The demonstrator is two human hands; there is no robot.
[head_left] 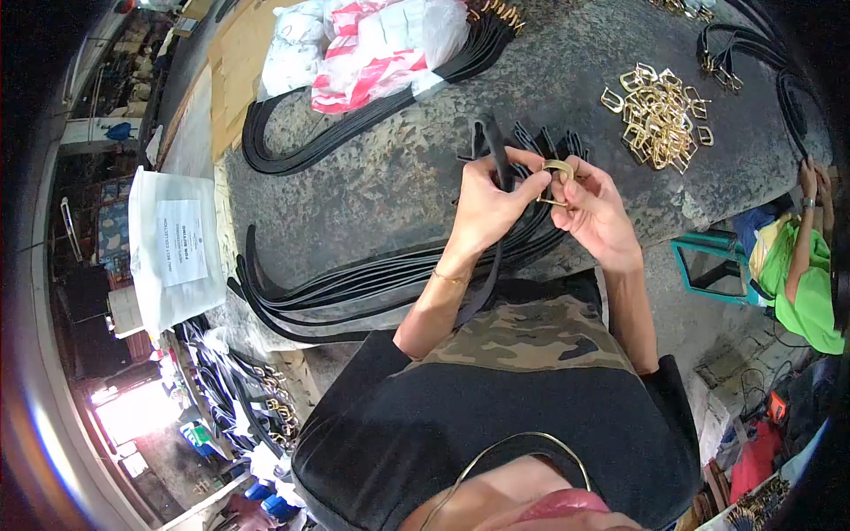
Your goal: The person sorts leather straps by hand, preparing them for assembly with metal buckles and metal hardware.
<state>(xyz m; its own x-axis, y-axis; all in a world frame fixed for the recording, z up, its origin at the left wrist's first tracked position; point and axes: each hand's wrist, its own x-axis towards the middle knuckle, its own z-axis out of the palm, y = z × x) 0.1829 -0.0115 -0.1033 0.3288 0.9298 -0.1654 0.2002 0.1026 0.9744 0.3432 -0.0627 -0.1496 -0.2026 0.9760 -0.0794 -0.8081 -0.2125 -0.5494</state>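
Close in front of my chest, my left hand (498, 202) is closed around a black belt strap (498, 155), which loops up over it and hangs down past the wrist. A gold belt buckle (558, 166) sits between both hands, pinched by the fingers of my right hand (595, 211), while my left thumb and fingertips reach its near side. Beneath the hands, a row of black belt straps (354, 292) lies along the table's near side, their far ends bunched behind my hands.
A pile of gold buckles (660, 115) lies on the dark worn table (398, 195). Farther back are a curved bundle of straps (301, 150) and plastic bags (381, 53). At right, another person's hand (807, 180) touches straps. A white labelled sheet (181, 243) stands at left.
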